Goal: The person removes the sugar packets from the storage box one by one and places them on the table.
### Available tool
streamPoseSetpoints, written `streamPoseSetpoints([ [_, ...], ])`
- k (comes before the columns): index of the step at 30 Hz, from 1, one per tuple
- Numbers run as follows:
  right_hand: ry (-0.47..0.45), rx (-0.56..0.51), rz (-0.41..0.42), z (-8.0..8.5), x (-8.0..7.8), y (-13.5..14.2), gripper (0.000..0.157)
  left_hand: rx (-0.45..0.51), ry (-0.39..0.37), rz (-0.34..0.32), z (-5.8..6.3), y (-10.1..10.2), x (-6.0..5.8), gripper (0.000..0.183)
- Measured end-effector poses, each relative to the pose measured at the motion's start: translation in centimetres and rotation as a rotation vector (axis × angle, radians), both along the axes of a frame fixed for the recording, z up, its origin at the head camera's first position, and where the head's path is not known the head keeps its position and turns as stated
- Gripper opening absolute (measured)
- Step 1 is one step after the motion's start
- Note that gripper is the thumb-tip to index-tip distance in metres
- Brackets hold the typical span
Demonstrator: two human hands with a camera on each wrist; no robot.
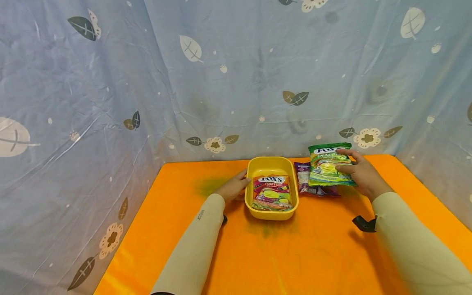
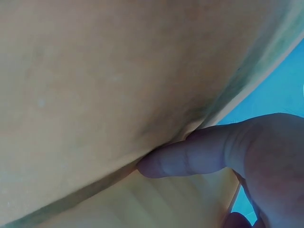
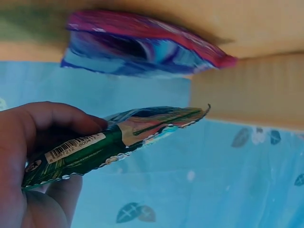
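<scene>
My left hand holds the left rim of a yellow plastic tub, its thumb laid over the edge in the left wrist view. Inside the tub lies a red candy bag labelled Fox's Fruits. To the right, my right hand grips a green candy bag labelled Fox's by its right side, raised above the table. Beneath and behind it a purple candy bag lies on the table close to the tub, partly hidden by the green one. A barcode shows on the green bag in the right wrist view.
An orange table spreads under everything. A pale blue curtain with leaves and flowers hangs behind and on both sides. A black strap piece sticks out at the right wrist.
</scene>
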State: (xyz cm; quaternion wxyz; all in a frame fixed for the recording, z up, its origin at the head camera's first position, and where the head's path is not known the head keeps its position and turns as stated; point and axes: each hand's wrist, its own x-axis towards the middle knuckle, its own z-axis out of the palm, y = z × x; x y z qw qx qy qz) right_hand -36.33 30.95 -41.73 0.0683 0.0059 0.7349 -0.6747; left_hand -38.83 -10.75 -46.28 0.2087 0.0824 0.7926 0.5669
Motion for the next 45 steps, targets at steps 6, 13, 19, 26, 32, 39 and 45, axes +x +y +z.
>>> streamPoseSetpoints([
  [6,0.034,0.135,0.019,-0.7,0.1,1.3,0.064,0.008,-0.018,0.002,0.3,0.0,0.1,0.053],
  [13,0.059,0.293,0.063,-1.3,0.1,3.3,0.069,0.017,-0.024,0.01,0.1,-0.1,0.0,0.053],
  [19,0.031,0.289,0.085,-1.1,0.3,4.7,0.067,0.001,-0.037,0.028,0.1,-0.1,-0.1,0.054],
  [26,-0.074,0.141,0.099,-1.5,0.6,6.8,0.064,-0.018,-0.021,0.025,0.0,-0.3,-0.2,0.053],
  [32,-0.084,0.153,0.11,-2.2,0.8,8.2,0.062,-0.011,-0.018,0.021,0.1,-0.2,-0.1,0.053],
  [39,-0.04,0.267,0.143,-1.6,0.4,8.5,0.065,-0.005,-0.02,0.021,0.1,-0.1,-0.1,0.052],
  [45,-0.015,0.382,0.179,-1.4,0.1,8.6,0.069,0.009,-0.029,0.017,0.3,0.0,0.0,0.052],
])
